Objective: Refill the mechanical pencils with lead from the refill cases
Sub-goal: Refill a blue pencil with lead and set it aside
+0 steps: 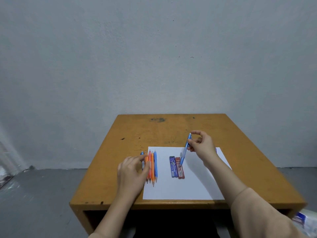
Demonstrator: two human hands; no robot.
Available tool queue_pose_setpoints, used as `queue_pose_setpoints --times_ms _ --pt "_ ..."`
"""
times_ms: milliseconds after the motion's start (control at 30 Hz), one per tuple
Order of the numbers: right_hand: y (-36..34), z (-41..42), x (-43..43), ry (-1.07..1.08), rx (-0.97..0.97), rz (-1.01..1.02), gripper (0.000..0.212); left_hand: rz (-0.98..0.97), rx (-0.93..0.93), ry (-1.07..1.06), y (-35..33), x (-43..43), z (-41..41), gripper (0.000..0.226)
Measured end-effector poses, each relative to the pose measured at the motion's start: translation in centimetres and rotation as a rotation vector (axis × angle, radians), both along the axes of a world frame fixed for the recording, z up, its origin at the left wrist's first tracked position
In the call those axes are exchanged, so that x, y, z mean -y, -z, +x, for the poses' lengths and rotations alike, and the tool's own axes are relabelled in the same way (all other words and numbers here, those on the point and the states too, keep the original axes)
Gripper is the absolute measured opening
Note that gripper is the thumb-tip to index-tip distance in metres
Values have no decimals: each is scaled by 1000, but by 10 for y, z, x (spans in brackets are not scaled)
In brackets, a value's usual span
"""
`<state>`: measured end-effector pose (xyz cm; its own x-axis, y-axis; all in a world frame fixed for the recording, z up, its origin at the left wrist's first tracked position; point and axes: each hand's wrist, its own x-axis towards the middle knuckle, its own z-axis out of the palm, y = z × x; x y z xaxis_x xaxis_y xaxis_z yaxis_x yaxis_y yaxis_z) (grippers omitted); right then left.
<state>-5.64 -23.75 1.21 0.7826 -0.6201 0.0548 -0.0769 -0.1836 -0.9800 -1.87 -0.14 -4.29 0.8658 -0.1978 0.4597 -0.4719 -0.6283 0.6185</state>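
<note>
Fingers [141, 158] of the left hand [130, 171] lie straight and relaxed on the row of pencils [153, 166] at the left edge of the white paper [188, 188] on the worktop [154, 131]. A blue refill case [172, 166] and a red refill case [180, 170] lie side by side mid-paper. Further right, the right hand [203, 146] pinches a blue mechanical pencil [186, 148], its tip slanting down at the red refill case.

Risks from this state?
1. The right hand holds the blue pencil steeply, its tip right by the red case. A dip might knock that case into the blue case.
2. The left hand rests on the pencil row at the edge of the paper. A nudge could roll them apart.
</note>
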Motion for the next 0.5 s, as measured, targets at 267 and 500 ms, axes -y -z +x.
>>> queue_pose_setpoints --times_ms 267,500 --pt "17 2 9 -119 -371 -88 23 153 -161 -176 9 -17 22 36" --pt "23 6 9 -113 -454 -146 22 196 -167 -195 12 -16 25 42"
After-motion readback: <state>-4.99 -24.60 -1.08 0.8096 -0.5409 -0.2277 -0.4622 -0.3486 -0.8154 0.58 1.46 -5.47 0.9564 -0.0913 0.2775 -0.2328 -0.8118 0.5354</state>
